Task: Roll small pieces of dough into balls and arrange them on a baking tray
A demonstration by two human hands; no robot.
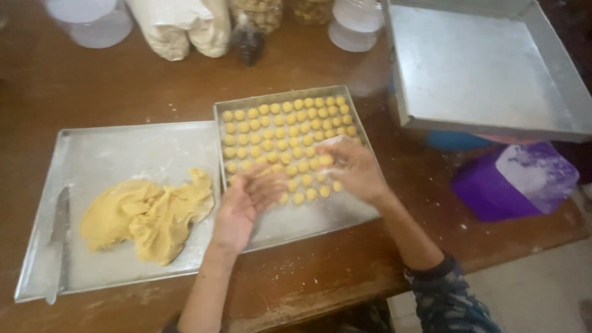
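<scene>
- The left hand [242, 203] lies palm up over the near left corner of the square metal baking tray [308, 219], fingers spread and loosely curled; whether a small piece of dough rests in the palm cannot be told; the bare forearm runs down towards the lower edge of the view.
- The right hand [353, 169] is palm down over the right side of the same tray, its fingers bent and dusted with flour, the fingertips touching or just above the nearest small yellow dough balls [290, 139]; whether they pinch one of them cannot be told; the forearm leads back to a dark patterned sleeve [447, 296].
- The dough balls fill the far part of the tray in close rows, the near rows are shorter; the near strip of the tray is bare floured metal.
- Touching the tray's left side lies a larger flat floured metal sheet [105, 154]; on it sits a soft lump of yellow dough [148, 216], and a knife [58, 240] lies along its left edge.
- Both stand on a brown wooden table [308, 277]; at the far right a big metal pan [487, 68] sits raised and tilted, with a purple plastic container [493, 191] just below it; bags and clear jars [185, 24] line the far edge.
</scene>
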